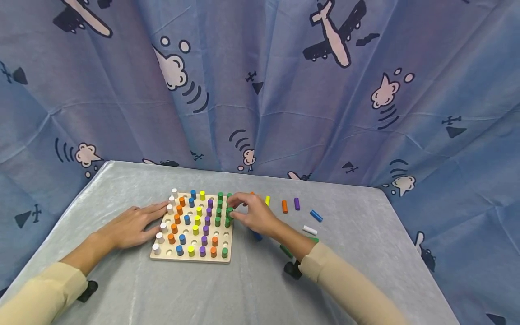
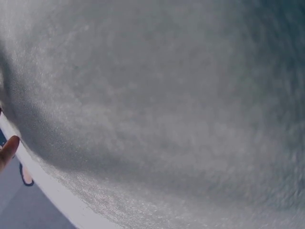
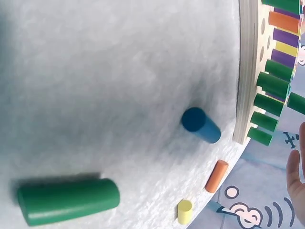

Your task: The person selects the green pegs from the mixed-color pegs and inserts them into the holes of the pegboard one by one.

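A wooden pegboard stands on the table, filled with rows of white, orange, blue, yellow, purple and green pegs. My right hand is over its right edge, thumb and forefinger pinching a green peg. In the right wrist view that green peg sits higher than the green pegs standing in the board, partly cut off by the frame. My left hand lies palm down at the board's left side, fingers extended to the edge by the white pegs. The left wrist view shows mostly table cloth and one fingertip.
Loose pegs lie right of the board: orange, purple, blue, white and yellow. A green peg and a blue peg lie below the right wrist. A patterned curtain hangs behind the table.
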A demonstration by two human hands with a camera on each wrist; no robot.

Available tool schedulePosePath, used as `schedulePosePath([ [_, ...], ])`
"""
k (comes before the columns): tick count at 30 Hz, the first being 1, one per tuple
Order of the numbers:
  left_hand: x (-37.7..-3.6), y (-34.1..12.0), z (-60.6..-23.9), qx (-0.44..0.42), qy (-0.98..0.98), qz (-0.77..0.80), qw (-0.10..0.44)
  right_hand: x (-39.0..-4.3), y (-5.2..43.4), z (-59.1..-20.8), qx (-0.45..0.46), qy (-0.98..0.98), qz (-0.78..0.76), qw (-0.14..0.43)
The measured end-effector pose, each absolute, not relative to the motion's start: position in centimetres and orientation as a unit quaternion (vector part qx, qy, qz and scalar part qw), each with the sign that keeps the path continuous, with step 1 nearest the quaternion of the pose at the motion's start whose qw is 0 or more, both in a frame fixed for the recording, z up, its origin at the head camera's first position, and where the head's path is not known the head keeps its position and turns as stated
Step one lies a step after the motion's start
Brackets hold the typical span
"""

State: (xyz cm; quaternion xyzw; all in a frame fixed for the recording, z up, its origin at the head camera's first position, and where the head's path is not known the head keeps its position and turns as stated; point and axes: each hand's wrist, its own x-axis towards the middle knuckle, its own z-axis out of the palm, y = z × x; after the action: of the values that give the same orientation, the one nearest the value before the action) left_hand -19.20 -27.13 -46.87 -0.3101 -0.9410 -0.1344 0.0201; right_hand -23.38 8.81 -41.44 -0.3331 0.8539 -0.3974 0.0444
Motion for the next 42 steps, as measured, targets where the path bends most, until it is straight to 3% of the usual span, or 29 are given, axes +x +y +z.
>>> schedulePosePath([
  [42, -19.2, -27.1, -46.8, -0.312, -0.940, -0.136, 0.028, -21.4, 5.7, -43.6, -0.334, 0.854, -0.393, 0.072],
])
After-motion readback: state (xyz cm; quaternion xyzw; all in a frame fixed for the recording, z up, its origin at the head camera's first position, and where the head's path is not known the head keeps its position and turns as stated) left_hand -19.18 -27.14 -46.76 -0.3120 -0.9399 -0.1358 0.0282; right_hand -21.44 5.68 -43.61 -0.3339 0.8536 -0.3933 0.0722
